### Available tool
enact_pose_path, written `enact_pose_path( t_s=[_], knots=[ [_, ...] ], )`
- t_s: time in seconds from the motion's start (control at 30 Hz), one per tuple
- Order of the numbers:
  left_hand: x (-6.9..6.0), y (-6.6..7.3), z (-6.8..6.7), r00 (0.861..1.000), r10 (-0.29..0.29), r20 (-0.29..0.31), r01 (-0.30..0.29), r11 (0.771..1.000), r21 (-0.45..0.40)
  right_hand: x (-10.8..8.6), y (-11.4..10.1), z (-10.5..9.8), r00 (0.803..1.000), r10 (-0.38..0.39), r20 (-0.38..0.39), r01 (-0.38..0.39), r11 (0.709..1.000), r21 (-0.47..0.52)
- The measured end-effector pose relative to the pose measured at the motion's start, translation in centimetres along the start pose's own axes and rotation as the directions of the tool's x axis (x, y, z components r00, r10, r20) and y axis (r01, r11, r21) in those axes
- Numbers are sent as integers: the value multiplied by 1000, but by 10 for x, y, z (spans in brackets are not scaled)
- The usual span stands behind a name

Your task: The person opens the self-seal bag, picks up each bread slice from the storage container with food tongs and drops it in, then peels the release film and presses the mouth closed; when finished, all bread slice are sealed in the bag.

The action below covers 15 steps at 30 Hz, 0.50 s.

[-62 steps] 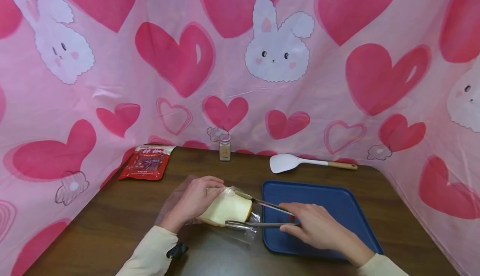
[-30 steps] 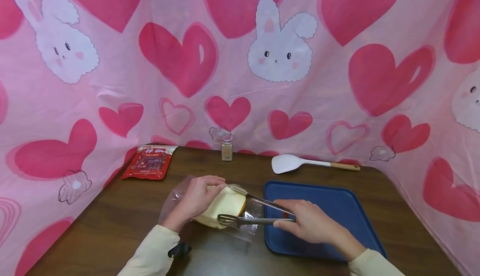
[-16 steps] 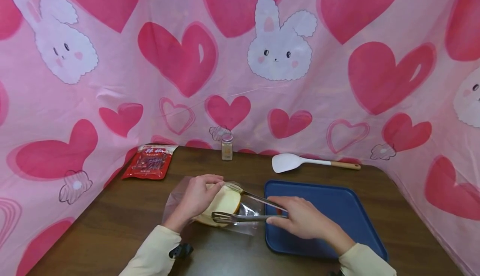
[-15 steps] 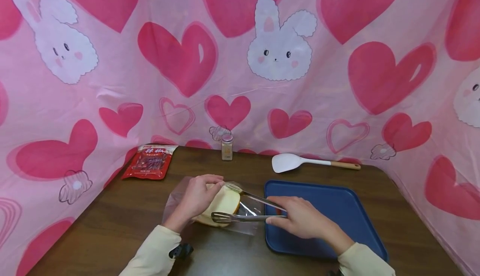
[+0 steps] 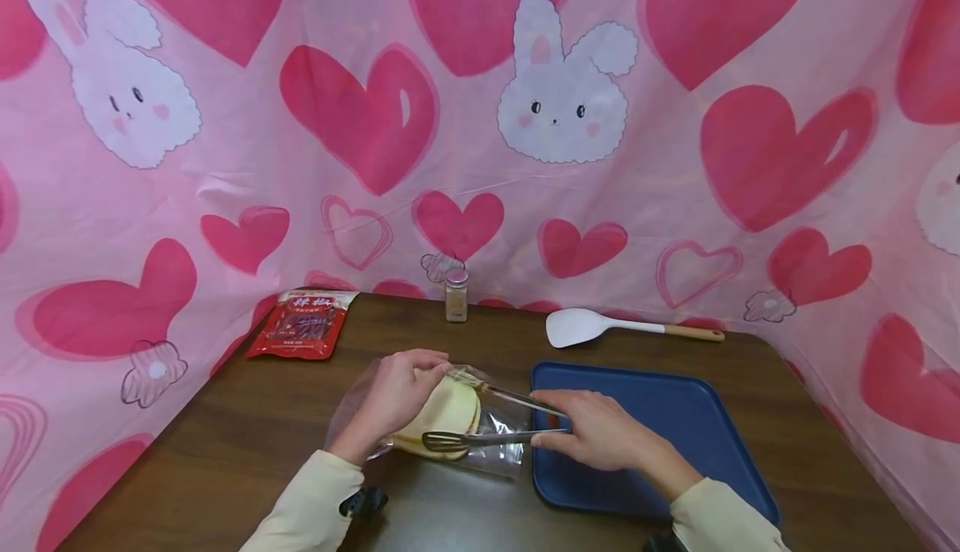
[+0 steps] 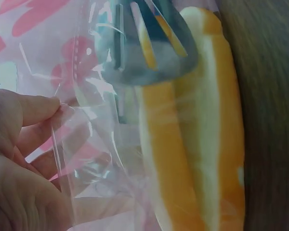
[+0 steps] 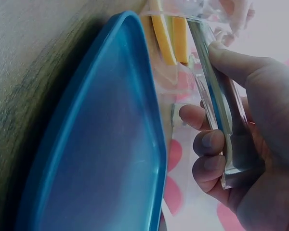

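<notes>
Slices of bread point(image 5: 453, 406) with golden crust lie in a clear plastic bag point(image 5: 501, 457) on the table. My left hand point(image 5: 393, 393) is at the bag's far left; in the left wrist view, thumb and fingers pinch the film near its edge. My right hand point(image 5: 603, 431) grips metal tongs point(image 5: 513, 437) by their arms, which stand spread apart. Their slotted heads reach into the bag at the near and far sides of the bread. In the left wrist view, one tong head point(image 6: 154, 70) overlaps two upright-looking bread slices point(image 6: 226, 125).
A blue tray point(image 5: 645, 485) lies on the right, partly under my right hand. Behind it rests a white spatula point(image 5: 577, 327) with a wooden handle. A small spice jar point(image 5: 456, 296) and a red food packet point(image 5: 303, 324) stand farther back. Pink patterned cloth surrounds the table.
My right hand and the tongs have moved left. The top bread slice has shifted left, deeper into the bag, and a lower slice's edge now shows. My left hand stays nearly still.
</notes>
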State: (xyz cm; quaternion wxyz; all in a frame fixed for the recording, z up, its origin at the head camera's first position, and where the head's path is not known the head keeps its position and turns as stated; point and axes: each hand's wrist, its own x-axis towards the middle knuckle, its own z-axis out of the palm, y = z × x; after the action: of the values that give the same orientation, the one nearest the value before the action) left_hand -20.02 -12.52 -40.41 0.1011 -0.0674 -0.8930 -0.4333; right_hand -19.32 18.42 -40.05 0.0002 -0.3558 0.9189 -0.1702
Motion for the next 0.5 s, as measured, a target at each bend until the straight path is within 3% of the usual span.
enact_pose_path(
  t_s=[0.17, 0.5],
  knots=[
    [1, -1, 1, 1000, -1, -19, 1, 1000, -3, -4, 2, -4, 1000, 17, 14, -17, 1000, 14],
    [0, -1, 2, 1000, -16, 7, 16, 1000, -11, -3, 7, -1, 1000, -4, 22, 3, 1000, 19]
  ],
)
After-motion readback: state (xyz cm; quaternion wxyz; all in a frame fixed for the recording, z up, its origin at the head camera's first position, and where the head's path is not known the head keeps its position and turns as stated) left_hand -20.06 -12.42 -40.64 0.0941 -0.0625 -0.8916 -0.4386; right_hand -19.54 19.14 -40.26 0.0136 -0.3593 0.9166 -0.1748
